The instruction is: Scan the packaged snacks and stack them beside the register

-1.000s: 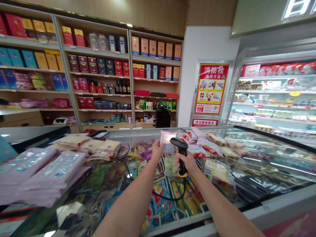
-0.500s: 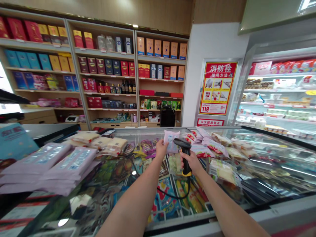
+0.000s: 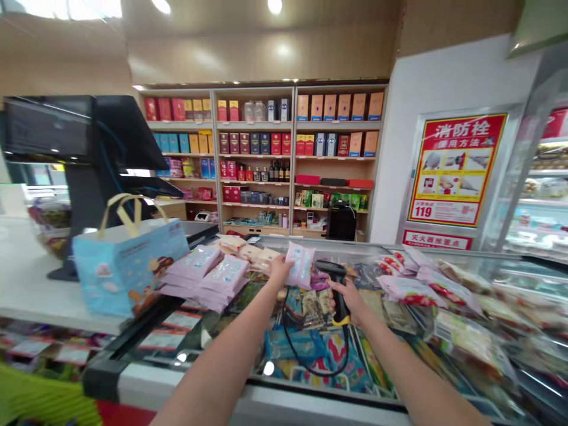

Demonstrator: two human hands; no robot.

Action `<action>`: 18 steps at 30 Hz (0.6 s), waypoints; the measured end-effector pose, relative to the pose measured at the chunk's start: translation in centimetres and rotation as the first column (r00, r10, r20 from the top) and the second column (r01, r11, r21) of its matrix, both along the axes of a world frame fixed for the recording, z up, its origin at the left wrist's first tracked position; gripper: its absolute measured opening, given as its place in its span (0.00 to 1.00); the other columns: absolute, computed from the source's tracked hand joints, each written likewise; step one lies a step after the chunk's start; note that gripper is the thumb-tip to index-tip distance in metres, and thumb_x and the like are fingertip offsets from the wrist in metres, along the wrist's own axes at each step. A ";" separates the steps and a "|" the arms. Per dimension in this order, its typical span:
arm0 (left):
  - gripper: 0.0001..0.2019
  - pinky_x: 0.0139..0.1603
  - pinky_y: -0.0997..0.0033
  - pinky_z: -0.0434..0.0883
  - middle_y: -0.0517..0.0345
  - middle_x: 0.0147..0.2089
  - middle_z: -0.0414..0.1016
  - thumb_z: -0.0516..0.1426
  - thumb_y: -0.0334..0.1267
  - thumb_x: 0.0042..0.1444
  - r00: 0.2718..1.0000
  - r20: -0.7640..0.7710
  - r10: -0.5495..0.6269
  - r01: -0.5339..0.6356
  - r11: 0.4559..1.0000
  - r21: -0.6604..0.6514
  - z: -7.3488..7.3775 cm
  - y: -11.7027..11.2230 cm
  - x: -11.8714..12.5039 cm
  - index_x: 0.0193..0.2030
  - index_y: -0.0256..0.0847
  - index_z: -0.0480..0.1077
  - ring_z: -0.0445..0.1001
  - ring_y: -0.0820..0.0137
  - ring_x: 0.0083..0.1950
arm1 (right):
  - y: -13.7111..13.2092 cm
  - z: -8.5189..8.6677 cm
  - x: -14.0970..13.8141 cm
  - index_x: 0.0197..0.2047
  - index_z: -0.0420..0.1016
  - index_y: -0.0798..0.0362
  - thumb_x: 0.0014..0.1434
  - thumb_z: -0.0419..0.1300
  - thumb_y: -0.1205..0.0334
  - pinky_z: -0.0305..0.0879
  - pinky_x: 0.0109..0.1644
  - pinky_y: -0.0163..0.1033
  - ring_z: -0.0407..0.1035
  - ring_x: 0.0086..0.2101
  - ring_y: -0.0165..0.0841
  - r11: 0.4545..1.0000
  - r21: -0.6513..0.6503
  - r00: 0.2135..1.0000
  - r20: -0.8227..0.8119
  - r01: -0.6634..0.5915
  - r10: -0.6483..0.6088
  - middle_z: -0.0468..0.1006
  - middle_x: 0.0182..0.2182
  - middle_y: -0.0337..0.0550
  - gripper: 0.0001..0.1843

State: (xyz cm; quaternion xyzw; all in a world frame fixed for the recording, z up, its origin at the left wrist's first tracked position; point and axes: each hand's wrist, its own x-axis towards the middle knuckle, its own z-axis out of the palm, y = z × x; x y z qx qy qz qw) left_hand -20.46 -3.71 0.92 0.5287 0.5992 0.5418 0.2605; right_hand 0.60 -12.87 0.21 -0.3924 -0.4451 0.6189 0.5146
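Over the glass top of a chest freezer [image 3: 270, 376], my left hand [image 3: 279, 271] grips the edge of a pale pink food packet [image 3: 300, 264], its printed side towards me. In my right hand [image 3: 348, 299] is a black and yellow barcode scanner [image 3: 341, 296], held upright by the handle just right of the packet. A black cable [image 3: 288, 337] loops down from the scanner across the glass. To the left lies a stack of similar pink packets [image 3: 226, 273]. More packets with red fruit pictures [image 3: 410, 290] lie at the right.
A light blue shopping bag [image 3: 128, 266] stands on the white counter [image 3: 35, 284] at the left, before a black checkout screen [image 3: 48, 130]. Cream-coloured packets [image 3: 261, 255] lie behind the pink stack. Clear food packs [image 3: 470, 340] cover the right side. Shelves of boxes [image 3: 255, 142] line the wall.
The view has swung left, bringing the checkout screen and whole blue bag into sight. Both hands have moved left over the freezer with the packet and scanner still held.
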 end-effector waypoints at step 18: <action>0.18 0.57 0.59 0.66 0.40 0.60 0.70 0.51 0.28 0.57 0.435 -0.835 0.336 -0.415 0.898 0.145 6.6 -9.0 -17.2 0.52 0.36 0.72 0.69 0.56 0.60 | -0.7 0.0 -17.5 0.32 0.65 0.53 0.42 0.69 0.51 0.64 0.16 0.33 0.62 0.13 0.26 0.954 0.075 0.957 -0.011 -0.289 0.290 0.69 0.15 0.30 0.21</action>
